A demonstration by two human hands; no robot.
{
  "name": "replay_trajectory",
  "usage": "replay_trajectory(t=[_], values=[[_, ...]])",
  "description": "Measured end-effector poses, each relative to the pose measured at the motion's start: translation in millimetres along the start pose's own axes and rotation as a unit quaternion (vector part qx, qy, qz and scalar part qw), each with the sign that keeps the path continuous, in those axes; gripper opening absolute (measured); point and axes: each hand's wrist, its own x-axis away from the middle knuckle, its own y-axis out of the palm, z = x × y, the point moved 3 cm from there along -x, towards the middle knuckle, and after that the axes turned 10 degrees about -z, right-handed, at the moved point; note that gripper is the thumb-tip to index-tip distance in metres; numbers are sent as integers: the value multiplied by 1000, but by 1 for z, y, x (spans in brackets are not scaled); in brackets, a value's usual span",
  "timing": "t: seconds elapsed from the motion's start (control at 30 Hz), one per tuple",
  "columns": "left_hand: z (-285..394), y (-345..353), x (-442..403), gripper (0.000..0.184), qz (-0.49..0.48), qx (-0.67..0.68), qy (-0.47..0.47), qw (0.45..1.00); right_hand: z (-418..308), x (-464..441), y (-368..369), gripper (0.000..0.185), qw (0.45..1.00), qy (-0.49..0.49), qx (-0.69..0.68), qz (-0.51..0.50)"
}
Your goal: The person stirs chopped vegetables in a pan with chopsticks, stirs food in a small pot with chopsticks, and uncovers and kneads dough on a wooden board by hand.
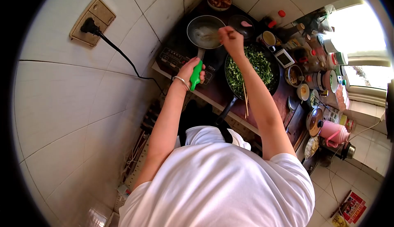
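My left hand (192, 72) is wrapped round the green handle (197, 76) of a small frying pan (205, 32), which is over the black cooktop (177, 58). A little pale, cloudy stuff shows in the pan. Over the pan's right edge is my right hand (231, 40), blurred, with its fingers drawn together; what they hold, if anything, is too small to make out. Below that hand stands a large black wok (274, 69) filled with chopped greens (254, 69). A pair of chopsticks (246, 101) rests across its near side, partly hidden by my right forearm.
A bowl of reddish food (219, 1) stands in the back corner. Jars, bottles and small bowls (303, 92) crowd the right side, with a pink kettle (334, 133) nearer. The wok's handle (226, 111) juts over the counter edge. A black cord (123, 57) hangs from the wall socket.
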Motion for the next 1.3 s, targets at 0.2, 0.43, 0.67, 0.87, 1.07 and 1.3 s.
replay_trajectory(t=[0.2, 0.43, 0.67, 0.87, 1.07, 1.3], values=[[2, 0, 0, 13, 0, -10, -5, 1000, -26, -8, -30, 20, 997, 45, -47, 31], [2, 0, 0, 13, -7, -5, -3, 1000, 6, 2, 7, 20, 998, -33, 40, -41], [0, -1, 0, 14, 6, -11, -6, 1000, -7, 1, -9, 18, 991, -41, 107, -65], [-1, 0, 1, 14, -4, -6, -3, 1000, -43, -13, -38, 20, 998, 36, -1, 50], [4, 1, 1, 15, 3, -7, -6, 1000, -15, -3, 5, 20, 995, 5, 68, -69], [2, 4, 2, 13, 10, -13, -1, 1000, 2, -11, 9, 22, 996, 13, 66, -60]])
